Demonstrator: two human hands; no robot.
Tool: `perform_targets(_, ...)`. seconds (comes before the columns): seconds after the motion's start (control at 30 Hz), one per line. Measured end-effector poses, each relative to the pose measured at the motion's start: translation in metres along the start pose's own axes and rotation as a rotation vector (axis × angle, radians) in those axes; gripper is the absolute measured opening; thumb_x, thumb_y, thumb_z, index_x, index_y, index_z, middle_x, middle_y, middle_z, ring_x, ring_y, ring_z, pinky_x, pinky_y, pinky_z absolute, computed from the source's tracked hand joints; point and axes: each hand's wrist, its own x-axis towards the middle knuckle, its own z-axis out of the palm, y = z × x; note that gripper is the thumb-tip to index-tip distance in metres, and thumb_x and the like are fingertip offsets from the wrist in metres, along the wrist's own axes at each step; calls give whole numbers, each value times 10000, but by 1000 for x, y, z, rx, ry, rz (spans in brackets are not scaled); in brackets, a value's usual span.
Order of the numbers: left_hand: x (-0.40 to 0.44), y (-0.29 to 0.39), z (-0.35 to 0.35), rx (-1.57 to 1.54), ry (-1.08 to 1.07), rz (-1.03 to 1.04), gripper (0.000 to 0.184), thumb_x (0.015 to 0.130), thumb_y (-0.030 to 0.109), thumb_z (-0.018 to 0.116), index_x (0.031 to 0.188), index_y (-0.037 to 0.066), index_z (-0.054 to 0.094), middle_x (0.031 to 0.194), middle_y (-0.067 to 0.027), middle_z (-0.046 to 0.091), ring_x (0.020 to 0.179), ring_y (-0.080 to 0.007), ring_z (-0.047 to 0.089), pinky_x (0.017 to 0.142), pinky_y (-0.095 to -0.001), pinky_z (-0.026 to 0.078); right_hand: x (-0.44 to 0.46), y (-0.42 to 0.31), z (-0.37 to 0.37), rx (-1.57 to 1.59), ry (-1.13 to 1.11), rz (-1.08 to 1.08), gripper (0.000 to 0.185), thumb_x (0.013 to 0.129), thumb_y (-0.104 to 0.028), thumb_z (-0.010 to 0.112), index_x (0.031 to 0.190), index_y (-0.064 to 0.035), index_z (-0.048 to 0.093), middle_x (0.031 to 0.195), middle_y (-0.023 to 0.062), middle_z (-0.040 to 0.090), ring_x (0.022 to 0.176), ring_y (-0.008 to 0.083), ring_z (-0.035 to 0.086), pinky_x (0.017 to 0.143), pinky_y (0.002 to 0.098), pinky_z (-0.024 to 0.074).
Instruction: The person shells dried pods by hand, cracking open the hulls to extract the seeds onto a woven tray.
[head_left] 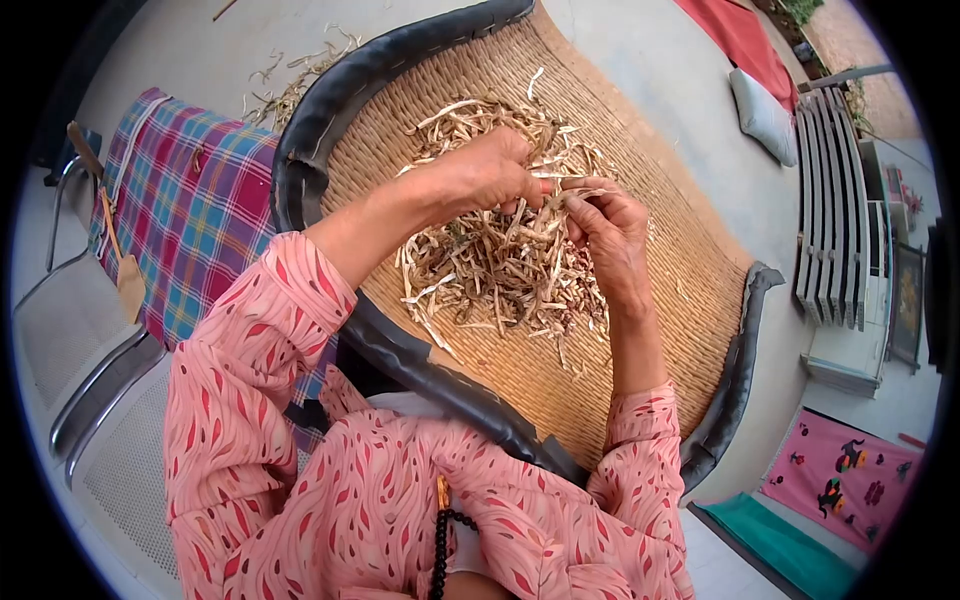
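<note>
A heap of dry bean pods lies on a woven winnowing tray with a black rim. Over the heap, my left hand is closed, its fingertips pinching one end of a pale dry pod. Thumb and fingers of my right hand press together on the other end of that pod. The two hands nearly touch, and their fingers hide part of the pod. Small dark reddish beans show among the husks beneath my right hand.
A plaid cloth hangs over a metal chair at the left, with a wooden spatula-like tool against it. Loose husks lie on the floor beyond the tray. At the right are a cushion and a slatted rack.
</note>
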Motion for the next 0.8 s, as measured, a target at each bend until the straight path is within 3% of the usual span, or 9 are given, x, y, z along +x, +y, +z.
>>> perform_targets(0.1, 0, -3, 1, -39, -40, 40, 102, 774, 97, 683, 736, 18, 629, 584, 9, 552, 481, -46, 416, 421, -202, 306, 4, 1, 7, 84, 16, -82, 117, 846, -18, 581, 952, 26, 603, 678, 24, 590, 531, 49, 499, 465, 169, 393)
perform_targets(0.33, -1, -1, 0, 20, 96, 257, 133, 707, 88, 705, 759, 10, 611, 604, 38, 511, 575, -39, 446, 497, -218, 363, 8, 6, 18, 441, 120, 56, 127, 826, -81, 646, 900, 12, 600, 640, 35, 597, 496, 65, 512, 456, 173, 415)
perform_targets(0.53, -5, 5, 2, 151, 107, 329, 115, 729, 50, 696, 743, 10, 589, 620, 22, 538, 568, -45, 484, 486, -211, 381, 7, 5, 27, 406, 162, -26, 113, 835, -87, 632, 786, 9, 597, 603, 32, 571, 477, 80, 503, 443, 188, 406)
perform_targets(0.8, -3, -1, 0, -161, 6, 258, 143, 745, 5, 680, 725, 46, 544, 624, 12, 541, 541, -83, 533, 481, -223, 421, 5, 3, 21, 327, 69, -54, 110, 849, -55, 594, 773, 24, 592, 597, 32, 549, 473, 89, 478, 446, 203, 384)
